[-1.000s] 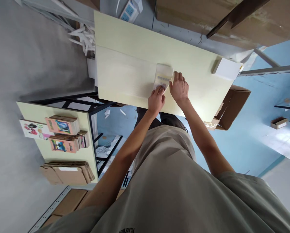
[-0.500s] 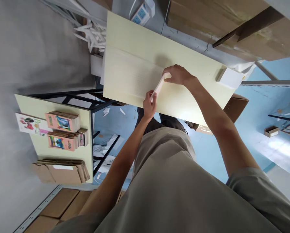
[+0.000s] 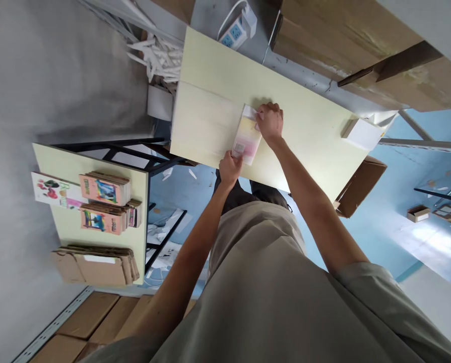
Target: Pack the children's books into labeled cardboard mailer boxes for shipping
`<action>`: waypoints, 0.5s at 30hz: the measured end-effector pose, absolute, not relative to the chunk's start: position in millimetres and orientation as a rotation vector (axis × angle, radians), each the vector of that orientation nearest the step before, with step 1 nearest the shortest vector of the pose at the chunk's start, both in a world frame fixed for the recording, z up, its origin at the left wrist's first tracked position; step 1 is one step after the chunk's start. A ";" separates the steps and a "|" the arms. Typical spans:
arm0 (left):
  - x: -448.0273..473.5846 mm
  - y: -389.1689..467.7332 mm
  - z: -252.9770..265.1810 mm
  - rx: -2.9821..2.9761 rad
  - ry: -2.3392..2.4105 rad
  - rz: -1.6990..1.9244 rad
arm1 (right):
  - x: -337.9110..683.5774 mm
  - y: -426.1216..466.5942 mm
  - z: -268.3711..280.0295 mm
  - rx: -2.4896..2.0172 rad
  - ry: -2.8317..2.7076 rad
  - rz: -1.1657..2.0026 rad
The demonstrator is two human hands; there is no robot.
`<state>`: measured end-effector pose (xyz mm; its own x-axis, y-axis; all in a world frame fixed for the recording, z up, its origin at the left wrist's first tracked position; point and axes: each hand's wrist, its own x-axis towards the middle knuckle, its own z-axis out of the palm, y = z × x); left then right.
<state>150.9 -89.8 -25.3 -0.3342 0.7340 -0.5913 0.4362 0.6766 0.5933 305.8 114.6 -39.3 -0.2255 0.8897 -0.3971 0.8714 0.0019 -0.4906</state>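
A thin book (image 3: 248,140) with a white, yellow and pink cover and a small pale label or barcode lies over the cream tabletop (image 3: 304,126). Its lower left corner is gripped by my left hand (image 3: 231,169), thumb on top. At the upper right edge, my right hand (image 3: 270,122) has its fingers curled in, pinching the edge or a whitish piece there; the fingertips are partly hidden. A white strip shows along the book's top end. Whether the book rests fully on the table I cannot tell.
On the left, a smaller table (image 3: 68,222) bears stacks of books (image 3: 104,189) and flattened cardboard (image 3: 97,264). A white box (image 3: 363,133) stands at the right end of my table. Beyond the far edge are a power strip (image 3: 234,35), white scraps (image 3: 163,58) and large cartons (image 3: 323,40).
The book, edge-on before, now shows its coloured cover face-up. My right hand has shifted slightly and turned at its upper end. My left hand keeps its lower end. The view has shifted slightly.
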 end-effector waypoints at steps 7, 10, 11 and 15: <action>102.8 -47.6 -6.1 1.318 2.089 0.231 | 299.9 53.3 3.5 -1.872 -2.472 0.875; 97.8 -26.8 -6.2 1.537 1.915 0.202 | 300.0 20.6 10.7 -1.791 -2.579 0.959; 98.0 -22.2 -7.3 1.577 1.855 0.182 | 299.8 12.0 11.6 -1.787 -2.580 0.995; 98.2 -13.0 -5.6 1.646 1.743 0.080 | 297.5 -4.2 16.1 -1.819 -2.518 1.054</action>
